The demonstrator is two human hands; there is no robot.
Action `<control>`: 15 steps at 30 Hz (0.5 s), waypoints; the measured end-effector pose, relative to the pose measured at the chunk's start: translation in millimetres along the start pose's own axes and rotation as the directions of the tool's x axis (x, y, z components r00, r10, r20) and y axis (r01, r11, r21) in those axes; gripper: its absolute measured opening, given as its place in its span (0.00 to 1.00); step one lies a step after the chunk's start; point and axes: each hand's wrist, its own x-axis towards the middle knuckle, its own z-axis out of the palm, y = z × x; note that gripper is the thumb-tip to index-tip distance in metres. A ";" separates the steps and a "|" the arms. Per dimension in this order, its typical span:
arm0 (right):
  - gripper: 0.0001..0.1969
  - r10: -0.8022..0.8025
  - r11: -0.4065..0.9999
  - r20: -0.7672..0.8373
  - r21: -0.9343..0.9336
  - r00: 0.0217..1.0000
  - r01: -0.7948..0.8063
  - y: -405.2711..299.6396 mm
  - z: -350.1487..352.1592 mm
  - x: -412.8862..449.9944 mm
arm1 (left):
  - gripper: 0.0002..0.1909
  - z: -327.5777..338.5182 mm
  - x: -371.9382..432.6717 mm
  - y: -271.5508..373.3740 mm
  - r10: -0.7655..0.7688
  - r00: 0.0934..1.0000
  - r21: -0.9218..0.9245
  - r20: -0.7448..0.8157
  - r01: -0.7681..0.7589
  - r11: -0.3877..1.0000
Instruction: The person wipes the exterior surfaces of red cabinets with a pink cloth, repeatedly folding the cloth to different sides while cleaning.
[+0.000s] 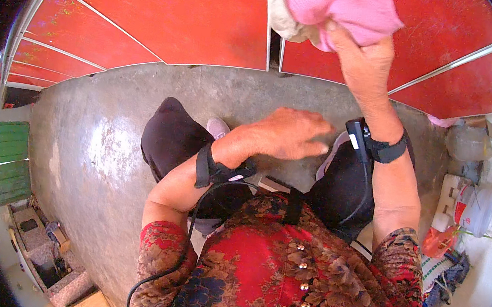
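My right hand [366,60] grips a pink cloth [342,4] in front of the red panels [189,12]. A pale off-white cloth or lining [282,20] hangs bunched at the pink cloth's left side; whether the two are one piece, I cannot tell. The top of the bundle runs out of view. My left hand [295,134] is held in the air over the floor, between my knees, with its fingers partly spread and nothing in them. It is somewhat blurred. Each wrist wears a black strap with a small device and a cable.
Grey concrete floor [71,103] lies around my feet. By the right wall are a large clear plastic bottle [469,143], a translucent bucket [482,212] and a red bag [439,241]. At left stand a green door [4,164] and stone-like blocks [44,258].
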 end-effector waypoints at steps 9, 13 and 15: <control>0.18 0.687 0.502 0.574 -0.819 0.446 0.280 38.5 28.2 -30.0 | 0.17 19.1 -5.7 12.8 -0.128 0.943 0.476 0.308 -0.036 0.879; 0.20 0.587 0.550 0.485 -0.826 0.649 0.120 56.9 30.2 -31.0 | 0.15 21.9 -11.1 10.6 -0.045 0.978 0.541 0.205 -0.074 0.838; 0.21 0.375 0.642 0.328 -0.766 0.867 0.012 45.9 35.7 -16.5 | 0.15 20.7 -18.6 6.1 -0.018 0.984 0.539 0.180 -0.083 0.838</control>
